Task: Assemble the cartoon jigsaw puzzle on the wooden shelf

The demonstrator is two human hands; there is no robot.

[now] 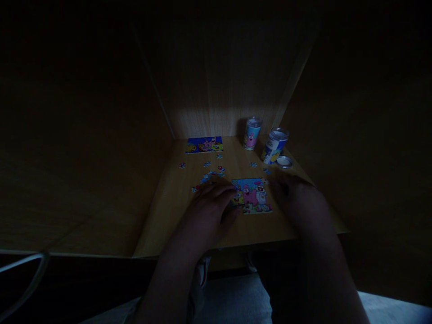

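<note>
A partly assembled cartoon jigsaw puzzle (251, 195) with pink, yellow and white figures lies near the desk's front. My left hand (211, 204) rests at its left edge, thumb apart from the curved fingers, covering part of that side. At the puzzle's upper right corner is my right hand (297, 195), its fingers curled together and their tips dark. A small puzzle piece (265, 181) shows beside those fingertips. Whether they grip anything is hidden. Several loose puzzle pieces (211, 175) lie beyond my left hand, some partly covered by it.
A blue picture card (205, 145) lies at the back left. Two clear-topped canisters, one with a pink figure (250, 135) and one blue and yellow (274, 146), stand back right beside a round lid (284, 162). Wooden panels (222, 81) enclose the desk. The light is dim.
</note>
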